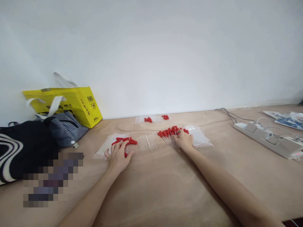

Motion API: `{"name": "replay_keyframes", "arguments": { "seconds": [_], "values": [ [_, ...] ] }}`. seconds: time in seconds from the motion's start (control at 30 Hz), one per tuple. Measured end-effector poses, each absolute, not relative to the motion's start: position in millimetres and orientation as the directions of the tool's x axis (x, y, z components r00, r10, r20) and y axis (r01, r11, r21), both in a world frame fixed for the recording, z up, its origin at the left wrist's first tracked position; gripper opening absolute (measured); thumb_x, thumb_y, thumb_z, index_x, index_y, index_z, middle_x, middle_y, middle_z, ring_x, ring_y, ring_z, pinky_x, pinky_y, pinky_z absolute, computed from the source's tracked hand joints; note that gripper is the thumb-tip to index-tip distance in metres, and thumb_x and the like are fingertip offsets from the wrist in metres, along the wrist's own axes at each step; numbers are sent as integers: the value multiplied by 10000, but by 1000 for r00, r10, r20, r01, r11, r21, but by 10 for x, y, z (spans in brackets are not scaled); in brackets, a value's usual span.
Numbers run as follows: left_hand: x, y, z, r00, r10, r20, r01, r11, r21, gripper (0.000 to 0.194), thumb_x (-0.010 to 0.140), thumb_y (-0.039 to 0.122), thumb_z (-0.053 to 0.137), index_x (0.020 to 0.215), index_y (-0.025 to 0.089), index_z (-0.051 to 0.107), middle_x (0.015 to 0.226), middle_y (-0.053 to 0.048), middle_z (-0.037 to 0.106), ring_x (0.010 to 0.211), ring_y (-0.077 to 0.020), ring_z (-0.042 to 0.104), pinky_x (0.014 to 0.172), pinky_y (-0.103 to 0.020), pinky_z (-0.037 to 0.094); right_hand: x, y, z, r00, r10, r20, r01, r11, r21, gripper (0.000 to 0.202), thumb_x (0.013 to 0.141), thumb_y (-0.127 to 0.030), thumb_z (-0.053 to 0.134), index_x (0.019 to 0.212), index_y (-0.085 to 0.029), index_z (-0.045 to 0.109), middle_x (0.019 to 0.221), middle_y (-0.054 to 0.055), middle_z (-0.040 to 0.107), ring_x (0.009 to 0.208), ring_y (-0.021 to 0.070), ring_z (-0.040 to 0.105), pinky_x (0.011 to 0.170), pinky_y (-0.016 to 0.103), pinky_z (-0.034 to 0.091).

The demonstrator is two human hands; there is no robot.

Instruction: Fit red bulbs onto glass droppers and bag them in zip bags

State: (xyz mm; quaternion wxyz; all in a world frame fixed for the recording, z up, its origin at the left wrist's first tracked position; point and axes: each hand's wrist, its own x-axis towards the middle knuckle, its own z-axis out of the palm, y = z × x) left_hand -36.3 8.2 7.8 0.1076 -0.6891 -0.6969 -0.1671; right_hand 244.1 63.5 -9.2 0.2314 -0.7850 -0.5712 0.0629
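Note:
My left hand [118, 155] has its fingers spread over a small pile of red rubber bulbs [133, 142], which lie on a clear plastic bag [102, 149]. Between my hands, a row of thin clear tubes [147, 142] lies on the table. My right hand [184, 140] reaches down onto a row of droppers with red bulbs [168, 131]; its fingertips are bent together at their tubes, and what they pinch is too small to make out. Another clear bag [201, 137] lies just right of that hand.
Near the wall, a flat plastic bag [156, 118] carries two small groups of red bulbs. A yellow bag [82, 105], a striped pouch [67, 127] and a black bag [28, 148] stand left. A power strip [265, 140] and packets [287, 119] lie right on the wooden table [151, 189].

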Motion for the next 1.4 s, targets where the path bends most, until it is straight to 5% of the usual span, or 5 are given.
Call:
{"name": "replay_keyframes", "arguments": {
  "seconds": [0.23,0.5,0.77,1.17,1.4],
  "values": [
    [-468,127,99,-88,927,365,995,62,82,372,760,360,456,1105,230,502,1160,-107,504,1080,-291,394,889,-516,216,2471,465,-30,264,942,208,929,-190,-316,277,774,-412,442,804,-177,585,863,80,634,863,229,546,781,372,242],
    [-527,146,123,-140,916,376,986,92,142,320,754,460,445,945,236,570,1102,-98,527,1053,-295,411,883,-524,231,2429,310,33,123,992,22,983,-118,-142,255,761,-340,451,757,-147,617,825,124,635,831,258,563,771,394,262],
    [-519,140,129,-124,927,353,987,78,143,312,754,444,446,929,223,580,1083,-93,529,1044,-289,408,880,-528,222,2448,323,63,146,989,-6,970,-145,-195,215,739,-276,437,714,-155,614,782,105,640,782,247,577,752,385,297],
    [-530,150,110,-136,923,361,984,84,157,268,728,440,481,874,240,585,1072,-90,537,1041,-291,416,886,-538,216,2413,561,50,224,973,62,945,-202,-257,317,773,-407,428,706,-165,621,788,107,644,800,243,570,780,389,275],
    [-548,146,156,-53,924,378,992,7,122,247,730,452,492,799,240,598,1057,-65,544,1029,-275,430,881,-505,228,2047,392,49,-9,974,227,964,68,-256,295,784,-413,442,738,-189,629,795,73,652,822,213,559,812,365,240]
  ]
}}
